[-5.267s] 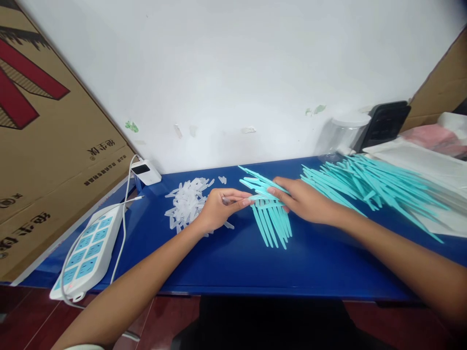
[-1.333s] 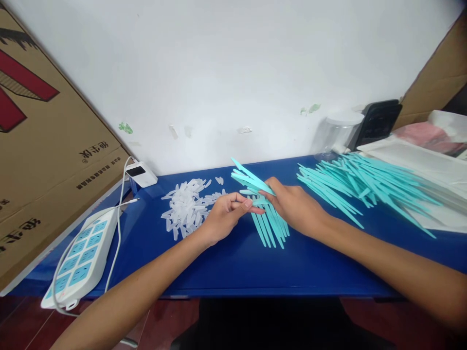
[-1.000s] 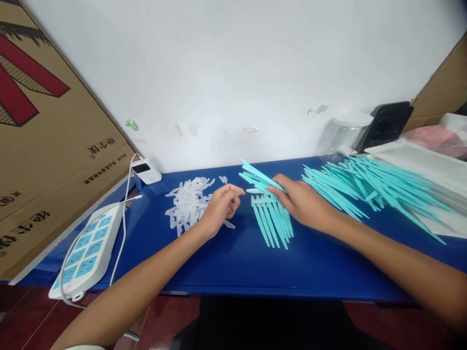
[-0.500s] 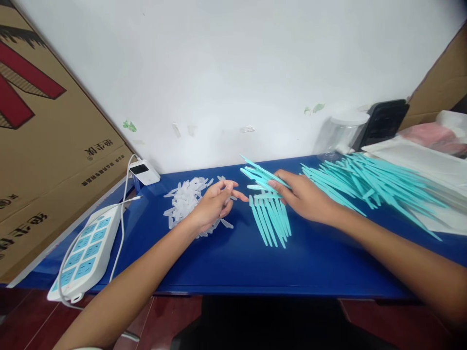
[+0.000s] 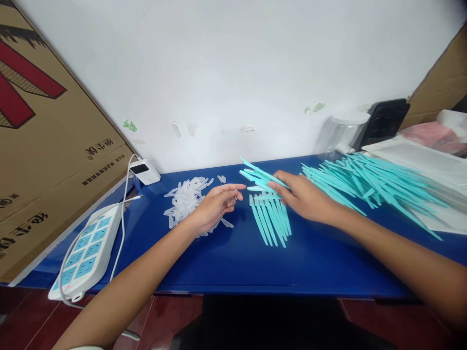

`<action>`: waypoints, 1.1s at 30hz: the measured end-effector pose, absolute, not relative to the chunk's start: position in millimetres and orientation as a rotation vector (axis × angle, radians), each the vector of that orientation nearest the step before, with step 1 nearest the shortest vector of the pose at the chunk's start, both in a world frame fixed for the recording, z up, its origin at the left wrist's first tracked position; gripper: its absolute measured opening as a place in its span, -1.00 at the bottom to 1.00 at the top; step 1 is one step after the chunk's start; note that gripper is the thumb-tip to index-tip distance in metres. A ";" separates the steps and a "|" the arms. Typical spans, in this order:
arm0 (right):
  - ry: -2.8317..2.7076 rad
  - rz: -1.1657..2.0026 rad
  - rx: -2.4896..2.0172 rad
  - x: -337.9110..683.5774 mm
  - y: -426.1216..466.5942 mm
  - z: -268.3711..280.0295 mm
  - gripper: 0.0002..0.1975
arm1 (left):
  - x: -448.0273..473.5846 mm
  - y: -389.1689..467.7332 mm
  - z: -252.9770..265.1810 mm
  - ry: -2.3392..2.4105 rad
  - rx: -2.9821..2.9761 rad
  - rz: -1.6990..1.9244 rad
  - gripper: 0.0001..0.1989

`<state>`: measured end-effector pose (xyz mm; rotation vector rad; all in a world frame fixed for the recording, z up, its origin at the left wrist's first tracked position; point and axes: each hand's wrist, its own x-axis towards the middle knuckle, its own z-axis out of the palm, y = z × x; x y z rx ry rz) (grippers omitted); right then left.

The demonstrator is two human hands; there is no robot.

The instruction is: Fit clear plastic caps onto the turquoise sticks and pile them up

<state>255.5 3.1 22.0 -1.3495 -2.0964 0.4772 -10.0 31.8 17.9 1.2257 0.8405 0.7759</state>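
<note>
Glossy blue tabletop point(image 5: 219, 267); right hand point(image 5: 304, 198) grips slim, tapered turquoise sticks point(image 5: 260, 171).

We cannot see the gripped ends of the turquoise sticks point(image 5: 260, 168), because the right hand point(image 5: 301, 194) covers them. The left hand point(image 5: 215, 204) hides part of the heap of translucent pieces point(image 5: 186, 197), and its fingers curl so that we cannot tell whether anything sits inside them. The printed cardboard box point(image 5: 44, 150) runs past the left edge, and both forearms are cut off too (the left ends in a pale sliver point(image 5: 86, 348), too little for us to identify). Any markings on the dark screen point(image 5: 140, 168) are too small for us to read.
</note>
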 end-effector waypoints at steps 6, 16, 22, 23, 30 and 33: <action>-2.089 0.481 -1.351 256.3 2.9 22.3 -0.64 | -9.5 30.6 16.3 0.879 1.407 0.764 -0.55; -2.092 0.499 -1.343 256.9 4.3 19.2 -0.62 | -14.0 34.6 12.6 1.046 1.622 0.789 -0.52; -2.109 0.494 -1.351 258.3 5.8 19.1 -0.60 | -13.9 35.9 8.6 1.019 1.621 0.836 -0.54; -2.115 0.501 -1.348 258.2 5.6 19.5 -0.59 | -14.2 36.6 7.9 1.027 1.612 0.862 -0.55; -2.157 0.475 -1.372 259.6 6.2 22.2 -0.57 | -17.9 41.3 9.9 1.077 1.569 0.964 -0.58; -2.205 0.455 -1.383 263.3 7.6 23.1 -0.58 | -19.1 42.1 11.2 1.094 1.554 0.963 -0.57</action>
